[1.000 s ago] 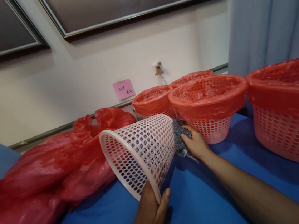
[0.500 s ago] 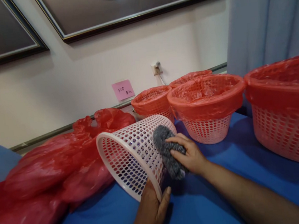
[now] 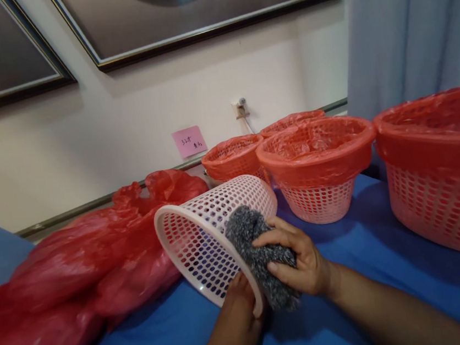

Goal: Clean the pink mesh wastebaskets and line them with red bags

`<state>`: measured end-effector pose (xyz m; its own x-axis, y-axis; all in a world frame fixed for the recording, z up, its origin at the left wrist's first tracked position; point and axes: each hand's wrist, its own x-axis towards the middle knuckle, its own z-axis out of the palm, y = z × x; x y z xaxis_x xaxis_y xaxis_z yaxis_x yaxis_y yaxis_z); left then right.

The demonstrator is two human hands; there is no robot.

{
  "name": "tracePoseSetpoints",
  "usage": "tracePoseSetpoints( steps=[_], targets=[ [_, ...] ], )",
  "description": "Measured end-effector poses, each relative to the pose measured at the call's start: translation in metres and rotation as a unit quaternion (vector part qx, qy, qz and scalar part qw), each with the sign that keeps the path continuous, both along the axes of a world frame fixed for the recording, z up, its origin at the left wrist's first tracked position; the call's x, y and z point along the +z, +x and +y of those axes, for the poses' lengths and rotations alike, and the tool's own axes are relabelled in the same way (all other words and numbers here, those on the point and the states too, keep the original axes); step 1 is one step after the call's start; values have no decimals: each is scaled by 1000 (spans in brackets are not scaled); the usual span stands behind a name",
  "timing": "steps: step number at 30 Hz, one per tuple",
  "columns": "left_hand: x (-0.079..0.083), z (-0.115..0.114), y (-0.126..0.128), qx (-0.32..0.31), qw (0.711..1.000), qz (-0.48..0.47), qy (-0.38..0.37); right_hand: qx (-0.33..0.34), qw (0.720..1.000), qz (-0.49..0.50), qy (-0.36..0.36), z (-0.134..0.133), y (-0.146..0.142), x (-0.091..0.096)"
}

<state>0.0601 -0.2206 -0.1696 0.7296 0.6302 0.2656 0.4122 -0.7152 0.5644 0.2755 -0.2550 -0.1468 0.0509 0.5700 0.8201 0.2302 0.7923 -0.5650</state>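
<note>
Basket: the bare white perforated basket lies on its side on the blue table, mouth towards the camera and to the left, base pointing at the lined baskets behind.
Left hand: the left hand is closed round the lower rim of the basket and steadies it; how the thumb sits I cannot tell.
Right hand: the right hand has its fingers curled over a grey fluffy cloth and presses it against the outer wall, close to the rim.
Cloth position: on the right flank of the basket, its lower end hanging past the rim beside the left hand.
Done, as judged: four baskets stand upright with red liners, the nearest, the middle one and two behind.
Left, as judged: this basket has no liner; the inside and far side show no contact with the cloth now.
Supply: a heap of red bags lies just left of the basket, touching it.
</note>
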Motion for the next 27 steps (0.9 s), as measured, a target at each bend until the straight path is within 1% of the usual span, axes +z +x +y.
tracePoseSetpoints(
  steps=[2, 3, 5, 7, 8, 9, 11, 13, 14, 15, 16, 17, 19, 21, 23, 24, 25, 27],
  targets=[
    [5, -3, 1, -28, 999, -4, -30, 43, 999, -14, 3, -3, 3, 5],
    [5, -4, 0, -31, 998, -16, -47, 64, 998, -25, -1, -2, 5, 6],
    [1, -5, -5, -14, 996, -49, -73, 99, 994, -46, -10, 1, 8, 8],
    [-7, -4, -11, 24, 994, -72, -82, 103, 993, -50, -19, 6, 7, 5],
    [-11, -4, -14, 44, 993, -78, -83, 85, 995, -42, -26, 10, 7, 3],
    [-13, -3, -16, 61, 991, -82, -83, 53, 997, -29, -37, 14, 6, -1],
    [-16, -2, -18, 74, 991, -83, -79, -48, 996, 19, -78, 28, 7, -11],
    [-15, -2, -20, 71, 993, -77, -61, -157, 974, 85, -142, 46, 13, -24],
    [-15, -3, -21, 68, 994, -73, -48, -197, 959, 114, -171, 55, 17, -30],
    [-15, -3, -22, 70, 995, -69, -31, -222, 946, 134, -194, 64, 21, -34],
    [-15, -4, -23, 72, 995, -65, -12, -233, 939, 145, -207, 70, 25, -38],
    [-15, -4, -24, 73, 996, -59, 8, -233, 938, 147, -213, 73, 27, -39],
    [-16, -4, -24, 68, 996, -42, 40, -219, 944, 138, -203, 71, 26, -37],
    [-14, -3, -21, 61, 996, -24, 59, -176, 965, 104, -162, 56, 17, -31],
    [-12, -3, -15, 51, 997, -13, 60, -102, 989, 51, -95, 36, 5, -23],
    [-10, -3, -11, 42, 997, -10, 57, -61, 996, 26, -62, 27, -1, -20],
    [-8, -4, -8, 31, 998, -8, 54, -25, 999, 8, -36, 19, -5, -17],
    [-7, -4, -4, 9, 999, -5, 45, 27, 1000, -1, -12, 10, -9, -13]
  ],
)
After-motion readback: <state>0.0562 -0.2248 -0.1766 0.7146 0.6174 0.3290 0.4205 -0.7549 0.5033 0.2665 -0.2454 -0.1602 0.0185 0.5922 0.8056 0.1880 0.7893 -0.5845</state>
